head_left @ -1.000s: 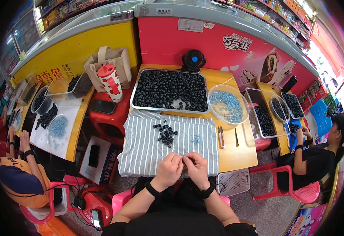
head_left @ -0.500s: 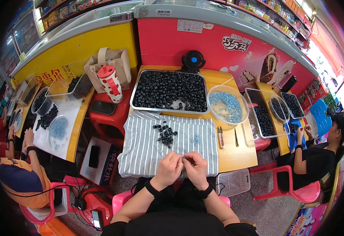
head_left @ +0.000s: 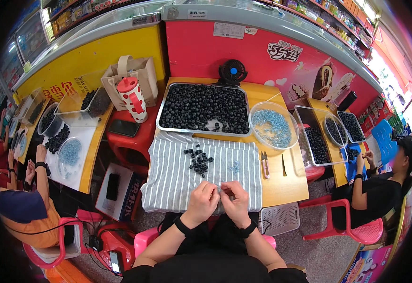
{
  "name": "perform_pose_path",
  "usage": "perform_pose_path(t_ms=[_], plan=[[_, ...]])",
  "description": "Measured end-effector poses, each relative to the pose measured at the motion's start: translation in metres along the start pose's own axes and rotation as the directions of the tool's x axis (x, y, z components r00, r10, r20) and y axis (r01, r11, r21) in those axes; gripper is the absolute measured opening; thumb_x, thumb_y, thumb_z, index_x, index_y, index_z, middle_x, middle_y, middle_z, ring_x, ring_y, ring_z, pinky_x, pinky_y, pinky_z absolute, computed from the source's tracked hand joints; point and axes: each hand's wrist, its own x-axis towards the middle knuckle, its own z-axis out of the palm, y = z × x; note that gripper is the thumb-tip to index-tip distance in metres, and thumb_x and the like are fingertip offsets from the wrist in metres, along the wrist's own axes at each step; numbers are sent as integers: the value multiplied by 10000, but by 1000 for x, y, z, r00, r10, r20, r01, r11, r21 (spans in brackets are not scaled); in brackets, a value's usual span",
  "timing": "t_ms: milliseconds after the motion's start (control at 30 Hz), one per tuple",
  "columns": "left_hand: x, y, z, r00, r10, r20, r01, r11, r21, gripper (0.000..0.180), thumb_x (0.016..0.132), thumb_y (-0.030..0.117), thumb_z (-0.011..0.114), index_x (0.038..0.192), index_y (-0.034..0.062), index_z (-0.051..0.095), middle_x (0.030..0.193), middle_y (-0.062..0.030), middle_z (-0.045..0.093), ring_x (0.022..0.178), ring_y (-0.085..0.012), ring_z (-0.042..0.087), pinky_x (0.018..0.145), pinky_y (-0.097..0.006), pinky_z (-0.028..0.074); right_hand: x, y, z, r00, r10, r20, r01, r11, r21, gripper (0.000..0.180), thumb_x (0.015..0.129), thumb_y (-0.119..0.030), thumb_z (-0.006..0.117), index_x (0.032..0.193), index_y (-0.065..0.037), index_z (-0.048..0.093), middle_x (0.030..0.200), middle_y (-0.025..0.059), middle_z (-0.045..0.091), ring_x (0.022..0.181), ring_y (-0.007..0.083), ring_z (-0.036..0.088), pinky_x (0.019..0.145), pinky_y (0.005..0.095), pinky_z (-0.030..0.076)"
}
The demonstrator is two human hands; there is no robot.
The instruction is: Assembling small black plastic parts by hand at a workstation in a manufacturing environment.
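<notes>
Both my hands are over the near edge of a grey-and-white striped cloth (head_left: 166, 181). My left hand (head_left: 202, 202) is closed, thumb and fingers pressed together. Beside it, a small gap away, my right hand (head_left: 234, 201) pinches too. Whatever lies between the fingertips is too small to make out. Just beyond my hands, a loose cluster of small black ring-like parts (head_left: 199, 163) rests on the cloth. To its right is a little heap of tiny pale-blue clear pieces (head_left: 234, 167).
Behind the cloth stands a metal tray (head_left: 201, 132) full of black parts. Right of it are a clear bowl (head_left: 258, 141) of blue pieces, small snips (head_left: 265, 166) and tweezers (head_left: 283, 166). A black fan (head_left: 232, 73) stands behind. Co-workers (head_left: 29, 212) sit left and right.
My two hands have drawn slightly apart at the fingertips. The cloth and its piles look the same. At the left, the co-worker's hands have moved apart, one reaching toward the black parts.
</notes>
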Motion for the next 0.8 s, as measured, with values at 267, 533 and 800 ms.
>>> perform_pose_path(t_ms=[267,533,800], plan=[[1,-5,-1,996,-77,-33,74,994,-81,61,809,-8,600,870,-7,599,766,-155,564,623,-308,570,538,-368,442,-3,10,-1,997,28,66,-27,1000,-11,198,793,54,638,987,13,635,827,102,605,690,160,606,598,261,475],[-1,-12,-11,985,-154,83,172,939,-298,101,887,22,583,948,-5,659,755,-68,590,625,-120,562,522,-265,422,9,-3,-1,994,-65,92,67,997,-24,91,788,75,633,861,21,641,748,77,585,661,135,571,582,250,439],[-12,-30,-39,796,-504,336,511,260,-820,200,921,29,570,1109,-31,602,886,-75,649,692,-105,603,561,-209,479,3,-1,-11,997,-25,71,34,990,-138,69,778,73,636,819,18,626,711,88,557,609,158,547,552,264,422]])
